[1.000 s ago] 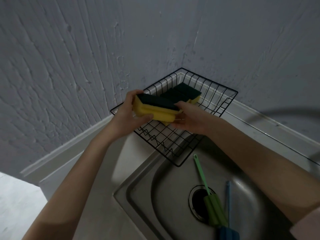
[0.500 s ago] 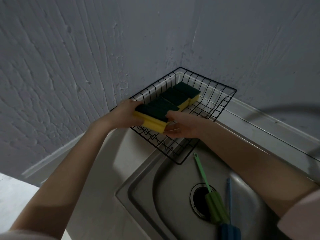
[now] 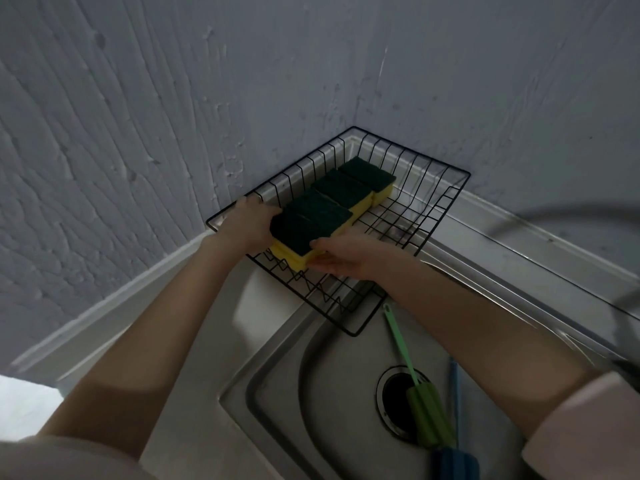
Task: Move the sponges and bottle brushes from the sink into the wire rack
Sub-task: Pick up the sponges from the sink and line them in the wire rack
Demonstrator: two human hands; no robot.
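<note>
Both hands were on the near sponges [image 3: 304, 226] in the wire rack [image 3: 446, 195] — left hand [image 3: 247, 225] cupped on the left end, right hand [image 3: 341, 259] flat against the near yellow edge; whether they still gripped, can't tell. Two more sponges [image 3: 356, 183] sat further back in the row. Remaining: green brush [image 3: 415, 386] and blue brush [image 3: 454, 403] in the sink [image 3: 277, 386], below and right of the hands — handles pointing up toward the rack, heads by the drain. Right hand looked nearer.
</note>
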